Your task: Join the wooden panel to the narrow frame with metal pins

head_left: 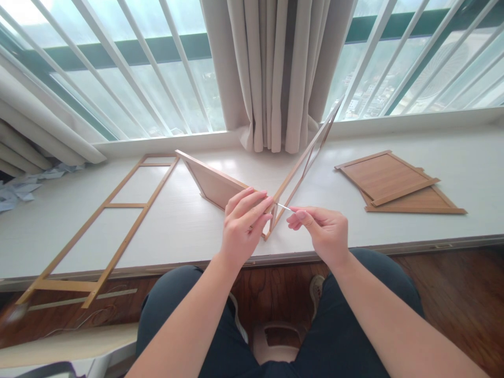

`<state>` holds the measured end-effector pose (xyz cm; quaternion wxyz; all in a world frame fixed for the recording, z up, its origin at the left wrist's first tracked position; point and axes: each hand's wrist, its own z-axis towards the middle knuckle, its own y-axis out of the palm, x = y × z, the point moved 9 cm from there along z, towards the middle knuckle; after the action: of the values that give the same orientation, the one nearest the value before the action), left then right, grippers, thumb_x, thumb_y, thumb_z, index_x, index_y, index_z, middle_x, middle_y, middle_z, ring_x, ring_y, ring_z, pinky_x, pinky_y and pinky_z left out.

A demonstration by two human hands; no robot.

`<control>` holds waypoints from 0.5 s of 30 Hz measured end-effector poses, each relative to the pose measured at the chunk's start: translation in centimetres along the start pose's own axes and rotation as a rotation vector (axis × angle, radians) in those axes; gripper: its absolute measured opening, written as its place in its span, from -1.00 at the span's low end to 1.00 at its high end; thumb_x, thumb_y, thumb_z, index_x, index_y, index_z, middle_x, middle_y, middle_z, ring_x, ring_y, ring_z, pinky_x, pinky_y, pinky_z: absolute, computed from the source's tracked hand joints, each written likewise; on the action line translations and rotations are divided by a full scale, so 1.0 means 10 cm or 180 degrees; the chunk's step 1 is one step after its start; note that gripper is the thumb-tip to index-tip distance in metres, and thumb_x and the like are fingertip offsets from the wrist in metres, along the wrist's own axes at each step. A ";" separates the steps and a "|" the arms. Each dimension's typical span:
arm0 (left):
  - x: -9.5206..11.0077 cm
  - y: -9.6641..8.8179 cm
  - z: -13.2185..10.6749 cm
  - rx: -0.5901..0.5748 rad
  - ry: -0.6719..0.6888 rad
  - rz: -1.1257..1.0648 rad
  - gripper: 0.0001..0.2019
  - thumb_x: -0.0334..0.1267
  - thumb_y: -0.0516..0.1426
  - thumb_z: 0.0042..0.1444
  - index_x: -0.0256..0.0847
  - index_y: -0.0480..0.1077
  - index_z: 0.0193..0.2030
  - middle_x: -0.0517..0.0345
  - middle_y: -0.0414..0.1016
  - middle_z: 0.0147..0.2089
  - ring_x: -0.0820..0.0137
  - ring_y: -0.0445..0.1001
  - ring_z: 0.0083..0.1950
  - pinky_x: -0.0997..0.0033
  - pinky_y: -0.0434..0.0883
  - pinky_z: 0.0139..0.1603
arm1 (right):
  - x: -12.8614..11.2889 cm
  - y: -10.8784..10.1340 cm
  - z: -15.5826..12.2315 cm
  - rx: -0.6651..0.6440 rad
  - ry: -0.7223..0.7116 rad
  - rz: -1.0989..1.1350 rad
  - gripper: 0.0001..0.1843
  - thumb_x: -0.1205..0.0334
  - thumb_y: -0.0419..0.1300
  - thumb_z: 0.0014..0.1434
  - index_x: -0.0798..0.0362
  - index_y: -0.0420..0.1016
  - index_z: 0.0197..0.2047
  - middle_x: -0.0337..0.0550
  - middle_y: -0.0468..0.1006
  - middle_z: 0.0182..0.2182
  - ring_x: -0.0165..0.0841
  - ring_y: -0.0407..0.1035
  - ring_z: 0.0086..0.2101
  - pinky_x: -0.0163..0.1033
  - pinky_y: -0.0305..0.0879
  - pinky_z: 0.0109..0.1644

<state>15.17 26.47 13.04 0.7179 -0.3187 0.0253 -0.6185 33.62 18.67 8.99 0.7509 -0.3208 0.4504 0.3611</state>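
Observation:
My left hand point(242, 223) pinches the near corner where a wooden panel point(210, 184) and an upright ladder-like wooden frame point(307, 157) meet on the white sill. My right hand point(321, 228) is closed on a thin metal tool point(284, 207), perhaps a small hex key, whose tip touches that corner beside my left fingertips. The panel lies tilted to the left; the frame stands on edge and runs back toward the curtain.
A second wooden ladder frame point(106, 220) lies flat at the left, overhanging the white sill point(394, 236). Two wooden shelf panels point(394, 181) are stacked at the right. A beige curtain point(275, 73) hangs behind, crumpled wrapping point(19, 191) lies far left, and my knees are below.

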 end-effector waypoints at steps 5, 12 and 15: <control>-0.01 0.00 0.00 -0.0030 -0.0044 0.0026 -0.74 -0.26 0.21 0.37 -0.05 0.59 0.15 0.06 0.63 0.19 0.19 0.44 0.35 0.02 0.46 0.38 | 0.06 0.02 0.00 -0.0005 0.0145 0.0238 -0.71 0.00 0.32 0.35 0.01 0.78 -0.17 -0.16 0.72 -0.45 -0.34 0.56 -0.50 -0.20 0.60 -0.31; -0.02 0.00 -0.01 -0.0031 -0.0055 0.0018 -0.74 -0.25 0.21 0.37 -0.05 0.59 0.15 0.06 0.63 0.18 0.19 0.44 0.35 0.02 0.46 0.38 | 0.10 0.07 0.02 0.0012 0.0400 0.0833 -0.73 0.00 0.38 0.29 0.02 0.78 -0.20 -0.15 0.70 -0.49 -0.35 0.54 -0.55 -0.24 0.57 -0.44; -0.01 0.01 -0.01 -0.0024 -0.0037 0.0014 -0.74 -0.26 0.22 0.36 -0.06 0.59 0.15 0.06 0.63 0.18 0.19 0.44 0.35 0.02 0.46 0.38 | 0.11 0.09 0.02 -0.0012 0.0445 0.0929 -0.73 0.00 0.37 0.29 0.03 0.78 -0.22 -0.14 0.70 -0.49 -0.35 0.54 -0.55 -0.25 0.56 -0.45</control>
<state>15.16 26.56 12.89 0.7181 -0.3249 0.0242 -0.6150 33.33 19.59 7.88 0.6567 -0.2778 0.5427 0.4440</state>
